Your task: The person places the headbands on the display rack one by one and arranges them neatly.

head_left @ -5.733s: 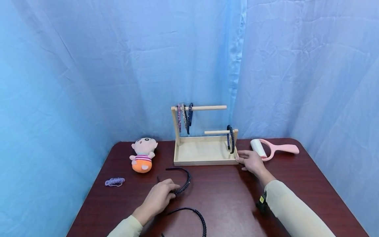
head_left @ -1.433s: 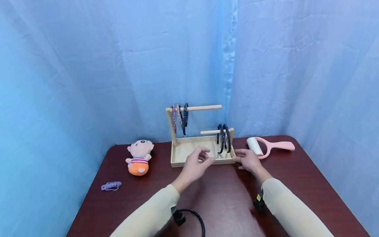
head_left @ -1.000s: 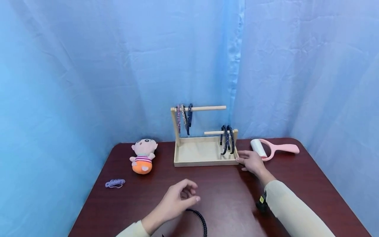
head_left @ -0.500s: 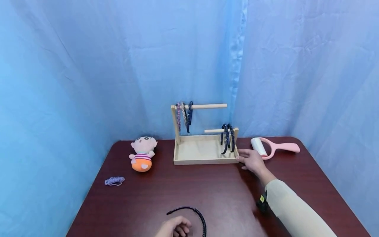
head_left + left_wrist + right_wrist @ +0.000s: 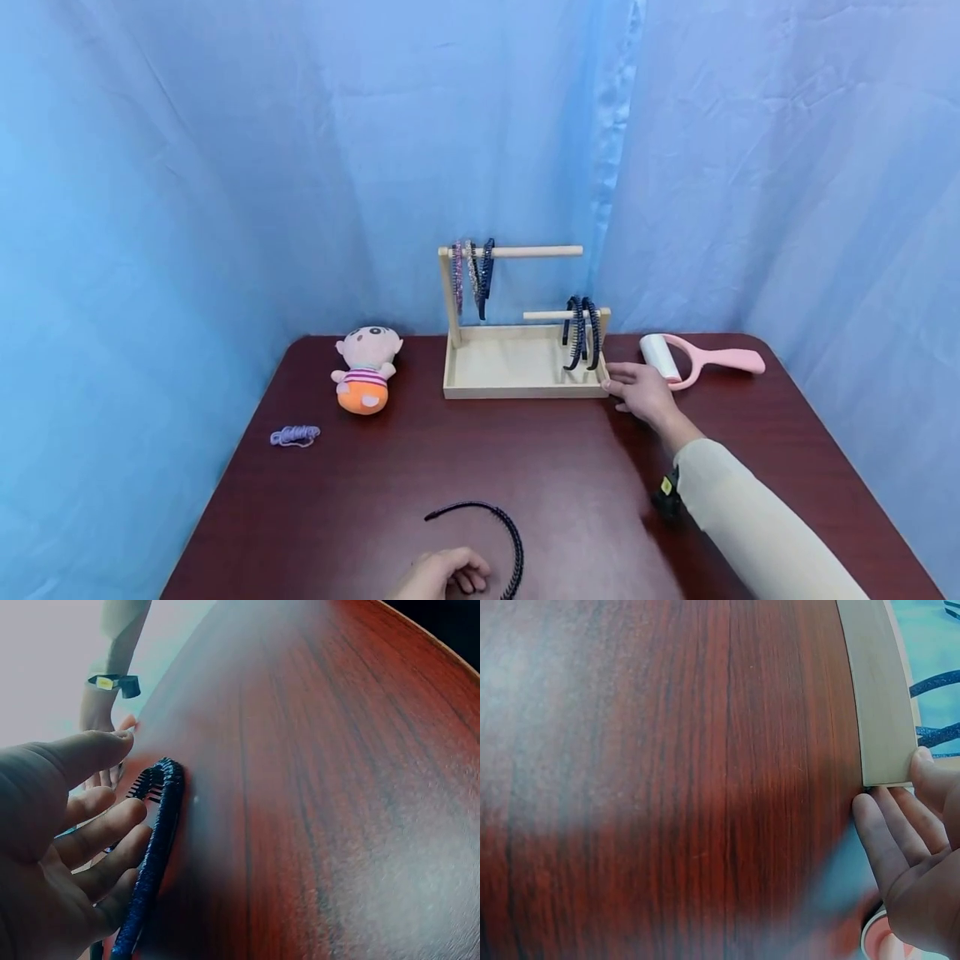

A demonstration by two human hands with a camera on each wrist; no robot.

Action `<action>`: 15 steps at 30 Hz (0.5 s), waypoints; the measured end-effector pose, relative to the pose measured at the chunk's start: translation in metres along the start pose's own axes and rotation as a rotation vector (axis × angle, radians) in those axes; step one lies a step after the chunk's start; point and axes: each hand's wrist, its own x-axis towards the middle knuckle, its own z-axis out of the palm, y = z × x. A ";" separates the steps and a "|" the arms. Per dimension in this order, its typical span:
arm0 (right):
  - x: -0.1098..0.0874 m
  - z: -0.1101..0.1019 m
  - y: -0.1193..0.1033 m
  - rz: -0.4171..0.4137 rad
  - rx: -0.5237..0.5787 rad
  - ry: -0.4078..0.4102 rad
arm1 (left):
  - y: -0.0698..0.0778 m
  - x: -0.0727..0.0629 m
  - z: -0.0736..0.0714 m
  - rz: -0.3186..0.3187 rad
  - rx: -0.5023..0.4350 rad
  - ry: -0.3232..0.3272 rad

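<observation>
A black toothed headband point(image 5: 513, 542) lies on the table near the front. My left hand point(image 5: 442, 573) is beside it, fingers loosely bent; in the left wrist view the thumb stands apart and the fingers are next to the headband point(image 5: 157, 847), with no grip visible. At the right end of a wooden stand with a tray point(image 5: 525, 392), my right hand point(image 5: 641, 392) touches the corner with thumb and fairly straight fingers. Two dark headbands point(image 5: 576, 333) hang on the stand's low bar. Several more headbands point(image 5: 486, 279), pink, pale and dark, hang on the high bar.
A plush doll point(image 5: 363, 375) lies to the left of the stand. Nearer, at the table's left side, is a bundle of purple cord point(image 5: 295, 436). A pink-handled lint roller point(image 5: 723, 358) lies behind my right hand. Blue curtains point(image 5: 480, 125) surround the table.
A headband from the table now hangs second on the low bar. My left hand has come back from the stand to the remaining headband. My right hand stays at the tray corner.
</observation>
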 end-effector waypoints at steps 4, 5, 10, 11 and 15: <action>0.001 0.000 -0.002 0.000 0.011 -0.002 | -0.005 0.001 -0.001 0.046 0.055 -0.021; 0.002 0.000 -0.002 0.001 0.014 -0.002 | -0.006 0.001 -0.002 0.060 0.080 -0.023; 0.001 0.000 -0.002 0.010 0.019 -0.006 | -0.010 0.001 0.003 0.178 0.255 0.001; 0.000 0.000 -0.002 0.012 0.018 -0.006 | -0.010 0.000 0.005 0.195 0.279 0.011; 0.001 -0.001 -0.001 0.009 0.014 -0.002 | -0.014 0.002 0.011 0.233 0.355 0.048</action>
